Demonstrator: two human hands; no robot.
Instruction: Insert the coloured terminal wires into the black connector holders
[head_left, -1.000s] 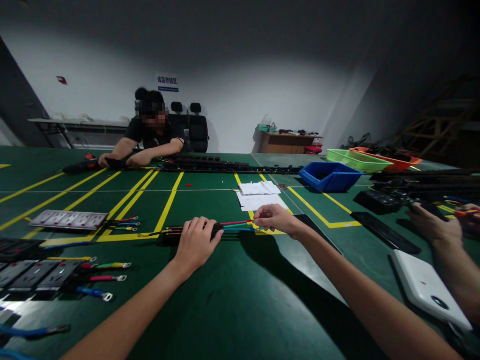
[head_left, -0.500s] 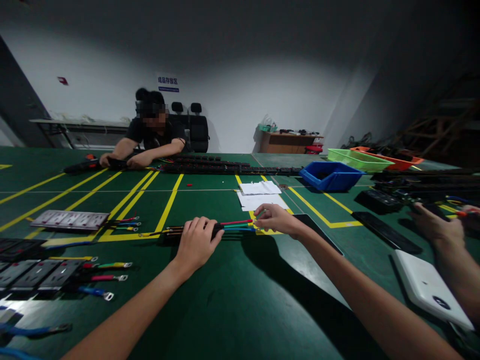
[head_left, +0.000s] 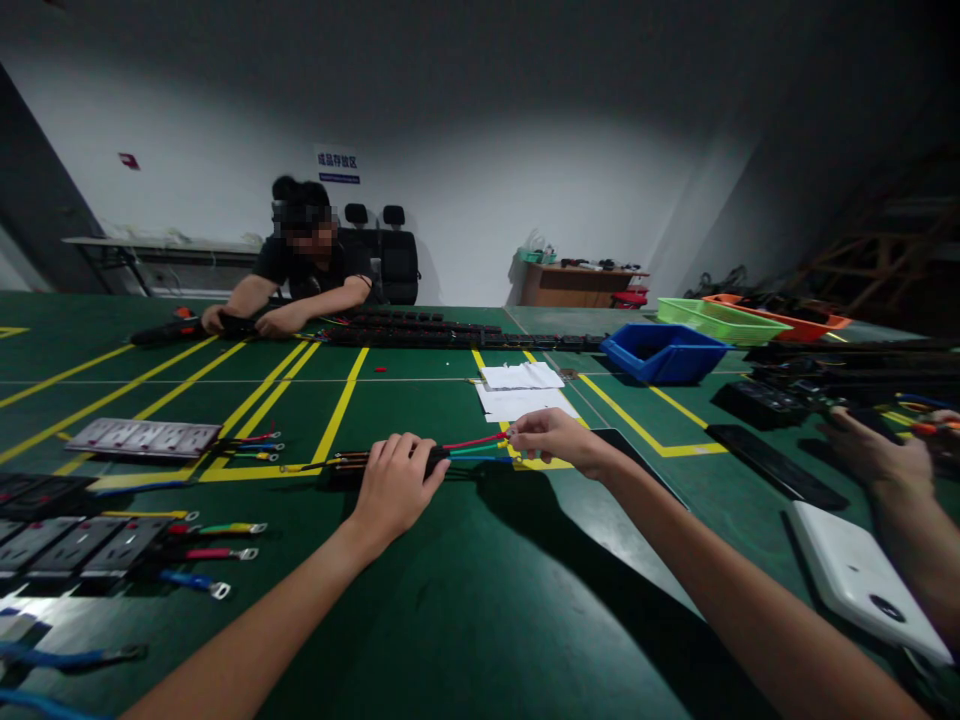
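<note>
My left hand is wrapped over a black strip-shaped part, pressing it down on the green table; its middle is hidden under my fingers. From the strip's right end run a red wire, a green wire and a blue wire. My right hand pinches the red wire near its tip, which the fingers mostly cover. Below that hand, the blue wire's end lies close to the table. A short yellow-ended lead sticks out at the strip's left end.
Socket modules with lugged cables lie at left. White papers and a blue bin are beyond my right hand. A white device lies at right, beside another person's hand. Across the table a co-worker handles a dark part.
My right fingers have closed on the red wire's end, and the wire now bends slightly upward. My left hand stays on the strip.
</note>
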